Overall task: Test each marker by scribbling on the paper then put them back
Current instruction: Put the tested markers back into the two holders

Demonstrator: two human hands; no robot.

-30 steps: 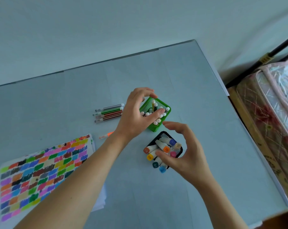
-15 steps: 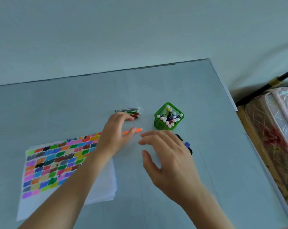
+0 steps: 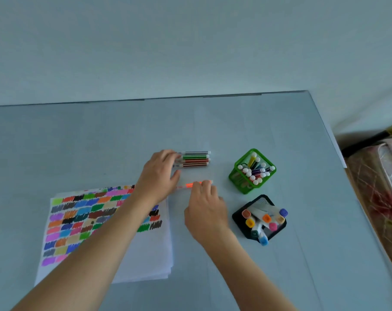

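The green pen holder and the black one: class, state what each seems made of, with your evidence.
Green pen holder: looks like painted metal mesh; fine see-through grid walls, glossy rim. Black holder: apparently the same mesh, dark matte coating. Metal rather than plastic can't be confirmed.

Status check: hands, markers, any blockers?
Left hand on the marker row. Right hand fingertips on the orange marker, grip unclear. Green cup path unobstructed.
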